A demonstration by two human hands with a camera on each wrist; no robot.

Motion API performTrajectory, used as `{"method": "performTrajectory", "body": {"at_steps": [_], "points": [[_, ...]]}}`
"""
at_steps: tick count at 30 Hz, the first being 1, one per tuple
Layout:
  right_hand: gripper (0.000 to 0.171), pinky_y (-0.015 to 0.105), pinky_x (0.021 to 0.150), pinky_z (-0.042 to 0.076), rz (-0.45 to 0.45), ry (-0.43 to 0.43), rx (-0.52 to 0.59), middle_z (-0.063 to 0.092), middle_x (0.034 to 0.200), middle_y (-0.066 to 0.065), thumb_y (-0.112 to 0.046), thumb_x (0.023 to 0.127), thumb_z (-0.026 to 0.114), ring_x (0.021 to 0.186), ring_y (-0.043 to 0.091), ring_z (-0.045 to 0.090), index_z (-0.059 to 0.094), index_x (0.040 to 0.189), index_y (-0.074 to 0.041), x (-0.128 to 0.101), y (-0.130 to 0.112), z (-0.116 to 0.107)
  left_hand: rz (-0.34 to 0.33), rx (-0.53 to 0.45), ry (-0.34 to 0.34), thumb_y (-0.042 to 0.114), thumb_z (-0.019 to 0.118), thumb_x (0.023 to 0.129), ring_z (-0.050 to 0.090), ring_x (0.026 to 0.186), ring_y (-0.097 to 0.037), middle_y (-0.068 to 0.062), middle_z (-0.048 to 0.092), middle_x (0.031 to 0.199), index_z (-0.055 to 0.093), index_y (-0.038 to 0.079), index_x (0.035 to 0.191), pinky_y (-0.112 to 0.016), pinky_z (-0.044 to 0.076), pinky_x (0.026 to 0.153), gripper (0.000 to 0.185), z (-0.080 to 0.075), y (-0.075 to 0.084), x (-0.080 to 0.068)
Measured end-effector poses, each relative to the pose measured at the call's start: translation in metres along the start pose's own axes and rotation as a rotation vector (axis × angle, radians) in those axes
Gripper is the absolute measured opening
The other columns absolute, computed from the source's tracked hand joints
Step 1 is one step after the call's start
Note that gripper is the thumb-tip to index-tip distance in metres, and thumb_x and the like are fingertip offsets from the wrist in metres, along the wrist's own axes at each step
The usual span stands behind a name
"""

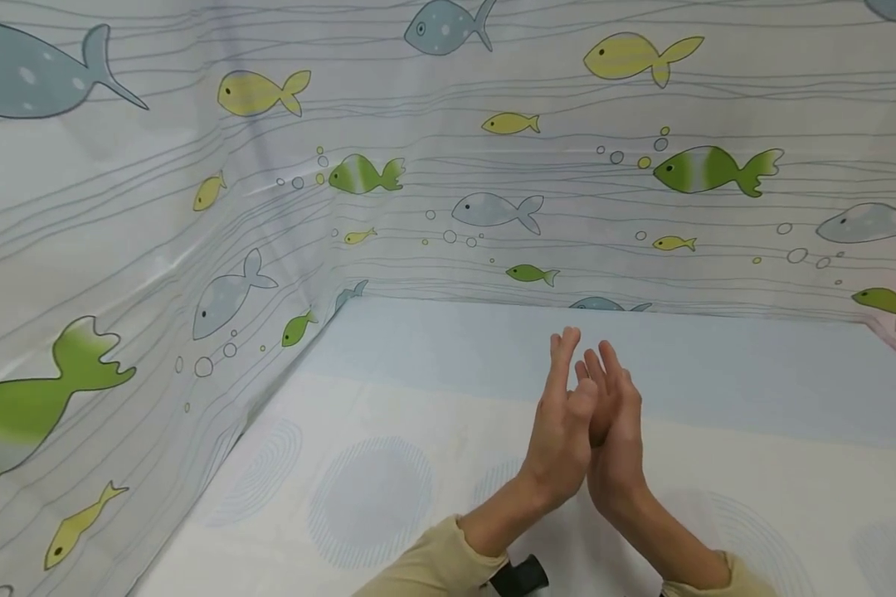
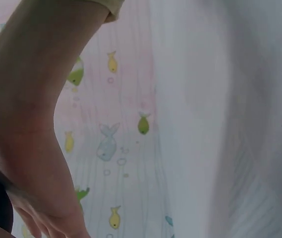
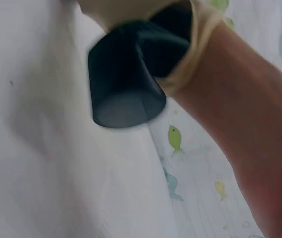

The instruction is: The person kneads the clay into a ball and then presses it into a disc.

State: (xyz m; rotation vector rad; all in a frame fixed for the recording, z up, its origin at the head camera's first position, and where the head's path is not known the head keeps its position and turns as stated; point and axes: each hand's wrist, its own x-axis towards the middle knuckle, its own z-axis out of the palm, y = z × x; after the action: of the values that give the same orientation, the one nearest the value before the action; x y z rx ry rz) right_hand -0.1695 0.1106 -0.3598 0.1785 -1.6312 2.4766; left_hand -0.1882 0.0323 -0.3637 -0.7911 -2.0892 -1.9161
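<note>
Facing each other in the head view, a person's left hand (image 1: 560, 439) and right hand (image 1: 620, 444) rise above a pale, patterned surface (image 1: 455, 419). The left hand's fingers point upward, nearly straight; the right hand's are gently bent. Neither hand grips anything that shows, though the inner palms are partly hidden. The hands themselves are the things at work: they sit side by side with little room between the palms, and their fingertips stand apart. Whether the palms touch cannot be told.

As for progress, the bringing together of the hands looks largely done. A full press of palm to palm, if that is wanted, seems undone, and nothing visible marks a finish, so how much is left is uncertain.

Just below the left hand's wrist, at the beige left sleeve (image 1: 448, 564), hangs a dark cylindrical device (image 1: 523, 575); the right wrist view shows it larger. Beyond both hands, a curtain (image 1: 426, 124) printed with green, yellow and blue fish encloses the surface.
</note>
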Motion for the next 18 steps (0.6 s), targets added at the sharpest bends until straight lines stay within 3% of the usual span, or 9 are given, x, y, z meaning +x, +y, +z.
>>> {"method": "performTrajectory", "body": {"at_steps": [5, 10, 14, 18], "points": [[0.061, 0.026, 0.117, 0.024, 0.012, -0.047, -0.058, 0.025, 0.163, -0.006, -0.053, 0.104, 0.018, 0.15, 0.012, 0.019, 0.016, 0.16, -0.028, -0.009, 0.003, 0.008, -0.007, -0.021, 0.071, 0.042, 0.028, 0.1, 0.005, 0.15, -0.004, 0.019, 0.015, 0.162, 0.023, 0.029, 0.157, -0.045, 0.013, 0.122, 0.059, -0.007, -0.002, 0.006], [0.06, 0.038, 0.12, 0.018, 0.014, -0.071, -0.076, 0.04, 0.155, -0.009, -0.052, 0.105, 0.014, 0.149, 0.012, 0.02, 0.015, 0.16, -0.027, -0.014, 0.004, 0.012, 0.019, -0.008, 0.109, 0.044, 0.026, 0.102, 0.006, 0.151, -0.007, 0.015, 0.017, 0.162, 0.024, 0.024, 0.158, -0.047, 0.012, 0.122, 0.059, -0.015, -0.007, 0.012], [0.061, 0.051, 0.121, 0.01, 0.007, -0.096, -0.09, 0.033, 0.159, -0.006, -0.052, 0.105, 0.012, 0.15, 0.014, 0.018, 0.011, 0.16, -0.026, -0.016, 0.002, 0.015, 0.027, -0.002, 0.123, 0.047, 0.025, 0.102, 0.005, 0.151, -0.008, 0.015, 0.016, 0.162, 0.023, 0.027, 0.157, -0.049, 0.011, 0.122, 0.059, -0.019, -0.008, 0.014], [0.061, 0.055, 0.12, 0.012, -0.002, -0.094, -0.096, 0.027, 0.162, -0.003, -0.052, 0.105, 0.012, 0.15, 0.015, 0.02, 0.011, 0.16, -0.026, -0.018, -0.001, 0.018, 0.022, -0.008, 0.14, 0.05, 0.025, 0.102, 0.004, 0.151, -0.008, 0.017, 0.014, 0.162, 0.023, 0.029, 0.157, -0.051, 0.011, 0.121, 0.059, -0.022, -0.009, 0.014]]}}
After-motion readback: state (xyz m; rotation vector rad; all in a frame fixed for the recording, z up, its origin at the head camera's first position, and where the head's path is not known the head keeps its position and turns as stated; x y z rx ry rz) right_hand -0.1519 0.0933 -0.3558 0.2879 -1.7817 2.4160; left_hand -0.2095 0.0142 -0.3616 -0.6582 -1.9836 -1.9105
